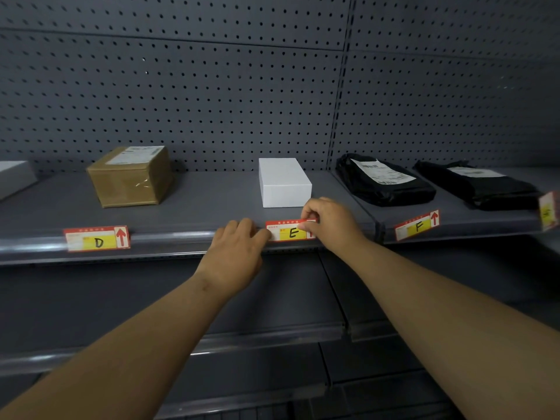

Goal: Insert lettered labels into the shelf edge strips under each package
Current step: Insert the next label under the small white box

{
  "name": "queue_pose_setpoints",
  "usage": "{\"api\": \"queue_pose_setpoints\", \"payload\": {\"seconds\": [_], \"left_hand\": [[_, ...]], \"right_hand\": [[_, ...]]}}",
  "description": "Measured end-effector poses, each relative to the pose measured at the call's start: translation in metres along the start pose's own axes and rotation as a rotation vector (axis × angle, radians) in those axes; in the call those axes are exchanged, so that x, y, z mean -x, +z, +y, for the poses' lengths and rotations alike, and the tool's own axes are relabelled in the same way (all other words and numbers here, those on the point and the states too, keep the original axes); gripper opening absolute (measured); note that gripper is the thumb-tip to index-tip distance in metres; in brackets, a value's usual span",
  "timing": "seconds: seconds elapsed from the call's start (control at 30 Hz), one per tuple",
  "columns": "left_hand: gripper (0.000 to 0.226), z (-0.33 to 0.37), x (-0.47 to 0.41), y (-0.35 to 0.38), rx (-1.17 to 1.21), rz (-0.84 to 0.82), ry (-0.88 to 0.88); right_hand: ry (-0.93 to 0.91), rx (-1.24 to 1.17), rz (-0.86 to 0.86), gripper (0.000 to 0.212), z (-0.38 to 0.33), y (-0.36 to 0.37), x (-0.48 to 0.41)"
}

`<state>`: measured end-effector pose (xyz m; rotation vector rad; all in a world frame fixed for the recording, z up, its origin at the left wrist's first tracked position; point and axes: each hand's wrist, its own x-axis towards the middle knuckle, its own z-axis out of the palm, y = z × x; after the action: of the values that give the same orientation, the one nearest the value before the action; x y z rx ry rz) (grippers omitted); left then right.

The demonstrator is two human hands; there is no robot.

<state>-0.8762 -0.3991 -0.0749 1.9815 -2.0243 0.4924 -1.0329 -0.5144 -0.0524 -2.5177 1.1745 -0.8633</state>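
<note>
A red and yellow label marked E (291,232) sits at the shelf edge strip (169,239) under a white box (284,182). My left hand (235,248) touches the label's left end with its fingertips. My right hand (328,221) pinches the label's right end, covering its arrow. A label marked D (97,238) sits in the strip under a brown taped box (131,176). A label marked F (417,226) sits tilted under a black mailer bag (383,180). A further label (549,211) shows at the right edge, its letter unreadable.
A second black mailer bag (478,184) lies on the shelf at the right. A pale box (13,178) is cut off at the left edge. A grey pegboard wall (212,101) backs the shelf. Lower grey shelves (257,338) run below my forearms.
</note>
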Motion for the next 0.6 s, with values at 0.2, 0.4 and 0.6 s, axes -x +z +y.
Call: {"api": "queue_pose_setpoints", "payload": {"seconds": [0.2, 0.4, 0.6], "left_hand": [[0.038, 0.001, 0.001, 0.000, -0.031, -0.012, 0.003], [0.033, 0.006, -0.001, -0.002, -0.030, 0.022, 0.044], [0.028, 0.023, -0.016, -0.007, 0.009, 0.071, 0.086]], "right_hand": [[-0.009, -0.021, 0.020, 0.021, 0.000, -0.001, 0.001], [0.009, 0.018, 0.084, 0.030, 0.002, -0.021, 0.003], [0.129, 0.080, 0.186, 0.030, 0.029, -0.063, 0.010]]}}
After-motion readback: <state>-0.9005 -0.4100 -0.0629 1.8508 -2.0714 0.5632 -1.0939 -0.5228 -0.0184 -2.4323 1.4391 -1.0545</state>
